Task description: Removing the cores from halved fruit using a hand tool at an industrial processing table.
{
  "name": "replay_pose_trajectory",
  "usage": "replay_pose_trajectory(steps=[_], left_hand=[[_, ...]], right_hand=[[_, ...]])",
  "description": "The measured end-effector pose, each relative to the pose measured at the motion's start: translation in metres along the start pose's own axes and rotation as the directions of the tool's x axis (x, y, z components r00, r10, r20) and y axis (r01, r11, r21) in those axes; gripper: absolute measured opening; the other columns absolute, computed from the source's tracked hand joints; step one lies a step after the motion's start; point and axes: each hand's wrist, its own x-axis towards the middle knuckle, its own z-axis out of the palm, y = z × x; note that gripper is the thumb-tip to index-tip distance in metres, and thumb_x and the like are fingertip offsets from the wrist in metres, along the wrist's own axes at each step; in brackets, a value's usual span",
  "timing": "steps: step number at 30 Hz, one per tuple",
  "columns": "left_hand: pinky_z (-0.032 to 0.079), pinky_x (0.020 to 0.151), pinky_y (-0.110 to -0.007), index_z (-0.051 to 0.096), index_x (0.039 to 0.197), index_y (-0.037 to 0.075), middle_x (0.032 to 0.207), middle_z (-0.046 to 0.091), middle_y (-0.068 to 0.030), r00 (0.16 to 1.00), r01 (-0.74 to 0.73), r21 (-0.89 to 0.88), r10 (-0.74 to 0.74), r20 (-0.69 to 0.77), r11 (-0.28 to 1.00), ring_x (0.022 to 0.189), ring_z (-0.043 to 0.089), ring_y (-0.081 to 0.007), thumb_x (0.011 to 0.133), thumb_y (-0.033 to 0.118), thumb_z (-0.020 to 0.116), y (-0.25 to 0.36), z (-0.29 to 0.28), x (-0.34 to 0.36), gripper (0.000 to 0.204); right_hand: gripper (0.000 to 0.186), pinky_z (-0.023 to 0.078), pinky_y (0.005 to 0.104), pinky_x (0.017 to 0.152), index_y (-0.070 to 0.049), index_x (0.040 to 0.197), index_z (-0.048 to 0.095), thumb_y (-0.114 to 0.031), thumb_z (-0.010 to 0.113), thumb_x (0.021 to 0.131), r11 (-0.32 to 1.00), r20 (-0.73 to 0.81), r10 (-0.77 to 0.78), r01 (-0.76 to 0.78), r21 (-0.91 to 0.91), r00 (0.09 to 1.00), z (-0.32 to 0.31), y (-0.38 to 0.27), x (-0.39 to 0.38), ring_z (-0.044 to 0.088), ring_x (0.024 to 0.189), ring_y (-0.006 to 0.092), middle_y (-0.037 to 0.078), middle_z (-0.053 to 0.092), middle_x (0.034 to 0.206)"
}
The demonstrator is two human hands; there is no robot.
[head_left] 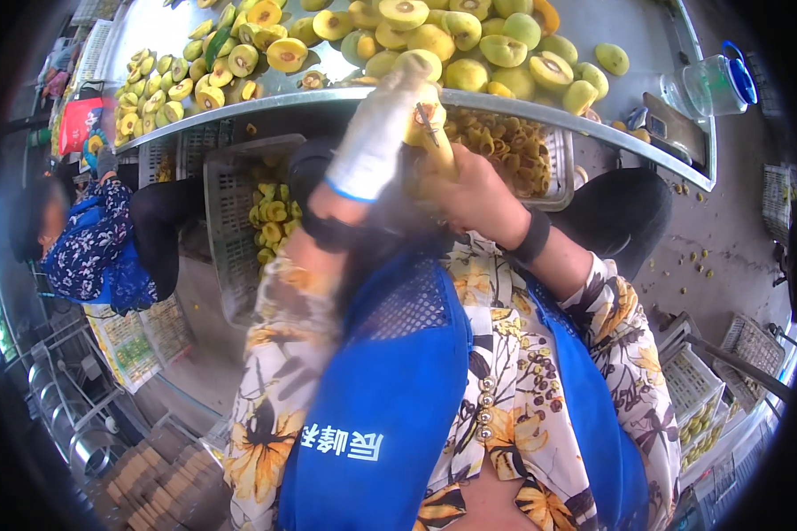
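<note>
The bare right hand (480, 196) wraps its fingers round a wooden-handled tool (441, 159); just ahead of them, the blurred, gloved left hand (379, 128) holds a yellow fruit (413, 133) at the tool's metal tip (428, 124); should that hold loosen, the tip could slip toward the gloved fingers

Blue sleeveless overgarment (376, 398) worn open over a patterned shirt (527, 372); paler mesh panel (416, 310) on the wearer's left side, white printed characters (341, 442) lower down. Shirt pale cream, scattered with large yellow-orange flowers, dark leaves, thin branching stems and clusters of purplish berries. Short column of round shiny studs (485, 407) down the front. Left sleeve (274, 354) partly blurred, same print as right sleeve (624, 327). Left hand (376, 133) in a whitish glove, bright blue edging at its cuff; right hand (478, 195) ungloved. Plain black band (536, 234) on the right wrist, another dark band (326, 232) by the left. Trousers (624, 208) dark, plain
</note>
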Motion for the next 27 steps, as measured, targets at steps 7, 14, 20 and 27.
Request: replay_pose_trajectory(steps=[7,14,20,27], left_hand=[[0.045,0.048,-0.026,0.053,0.087,0.0,0.072,0.058,-0.011,0.968,0.105,-0.35,-0.177,-0.18,0.931,0.054,0.056,-0.0187,0.085,0.036,0.058,-0.011,0.018,-0.002,0.037],[0.045,0.047,-0.026,0.053,0.087,0.001,0.071,0.058,-0.011,0.974,0.174,-0.202,-0.198,-0.107,0.964,0.053,0.055,-0.0183,0.085,0.037,0.057,-0.008,0.018,-0.002,0.036],[0.044,0.046,-0.028,0.053,0.086,0.004,0.071,0.058,-0.0101,0.964,0.125,-0.254,-0.178,-0.198,0.959,0.053,0.055,-0.0194,0.088,0.04,0.05,0.004,0.026,-0.006,0.036],[0.049,0.06,-0.035,0.063,0.096,0.0,0.079,0.063,-0.0089,0.646,0.349,0.607,0.286,-0.707,0.714,0.069,0.062,-0.0232,0.086,0.045,0.048,0.05,-0.101,-0.022,0.048]], right_hand=[[0.013,0.035,0.0206,0.034,-0.003,0.084,0.05,-0.013,0.056,0.08,0.937,0.085,0.278,-0.29,0.197,0.957,0.006,-0.019,-0.01,0.043,0.039,0.0065,0.001,0.05,0.058],[0.015,0.034,0.0197,0.034,-0.005,0.088,0.05,-0.015,0.058,0.081,0.923,0.227,0.267,-0.316,0.219,0.937,-0.006,-0.01,-0.01,0.042,0.039,0.0054,0.0,0.047,0.058],[0.02,0.028,0.0188,0.031,-0.006,0.1,0.047,-0.007,0.054,0.082,0.643,0.507,0.155,-0.476,0.6,0.848,-0.018,-0.001,-0.009,0.035,0.036,0.0045,-0.001,0.042,0.057],[0.017,0.039,0.0259,0.038,-0.001,0.096,0.052,-0.01,0.053,0.082,0.985,0.343,0.149,-0.171,0.035,0.928,-0.031,0.031,0.008,0.049,0.04,0.016,0.01,0.056,0.066]])
